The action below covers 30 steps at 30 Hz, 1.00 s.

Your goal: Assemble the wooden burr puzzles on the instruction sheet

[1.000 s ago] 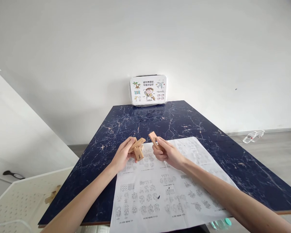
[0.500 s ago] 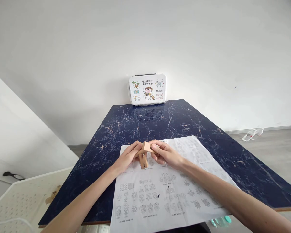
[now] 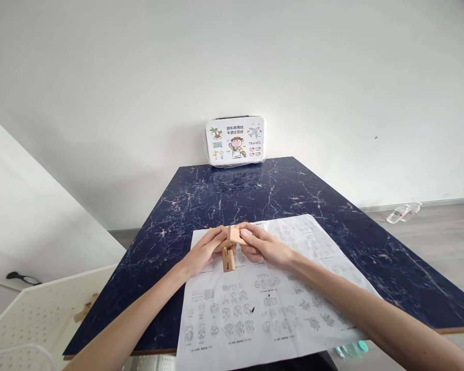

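Both hands hold a cluster of notched wooden puzzle blocks (image 3: 229,260) above a printed sheet. My left hand (image 3: 204,251) is closed around its left side, with the fingers partly behind the wood. On the other side my right hand (image 3: 265,244) grips a pale block (image 3: 234,235), the thumb pressed on its end. One block hangs down below, a dark mark on its face. How the pieces interlock is hidden by my fingers. Under my hands lies the creased instruction sheet (image 3: 232,319), covered in small line drawings.
The dark blue marbled table (image 3: 232,193) has a white cartoon-printed case (image 3: 235,141) at its far end against the wall. Wooden pieces (image 3: 85,307) sit on a perforated white surface (image 3: 27,314) at lower left. Plastic bottles (image 3: 403,212) lie on the floor at right.
The block hanging at the bottom sits slightly lower and is turned a little. Both hands keep their grip with small finger shifts.
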{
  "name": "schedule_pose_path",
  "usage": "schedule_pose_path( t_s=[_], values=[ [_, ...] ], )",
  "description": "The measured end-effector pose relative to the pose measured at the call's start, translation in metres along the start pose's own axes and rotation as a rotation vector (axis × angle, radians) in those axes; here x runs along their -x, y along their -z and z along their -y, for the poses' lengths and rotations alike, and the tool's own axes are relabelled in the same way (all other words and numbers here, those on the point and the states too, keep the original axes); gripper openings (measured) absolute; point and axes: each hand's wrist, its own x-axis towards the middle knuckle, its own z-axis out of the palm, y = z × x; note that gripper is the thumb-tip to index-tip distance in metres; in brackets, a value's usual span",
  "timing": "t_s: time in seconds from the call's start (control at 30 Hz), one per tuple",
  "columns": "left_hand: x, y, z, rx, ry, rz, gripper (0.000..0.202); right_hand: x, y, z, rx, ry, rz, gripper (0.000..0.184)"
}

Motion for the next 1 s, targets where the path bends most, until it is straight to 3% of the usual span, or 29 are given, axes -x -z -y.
schedule_pose_path(
  t_s=[0.27, 0.57, 0.73, 1.0],
  values=[
    [0.002, 0.000, -0.001, -0.071, -0.033, 0.050, 0.035, 0.001, -0.001, 0.003, -0.027, -0.085, 0.044, 0.045],
    [-0.002, 0.001, -0.006, 0.123, -0.070, 0.016, 0.030, 0.000, -0.004, 0.003, -0.063, -0.034, 0.006, 0.037],
    [-0.002, 0.000, -0.012, 0.182, -0.133, 0.026, 0.028, 0.000, -0.003, 0.002, 0.034, 0.006, 0.027, 0.035],
    [0.006, -0.009, -0.018, 0.133, -0.101, 0.035, 0.029, -0.001, -0.002, -0.006, 0.173, 0.021, 0.024, 0.030]
  ],
)
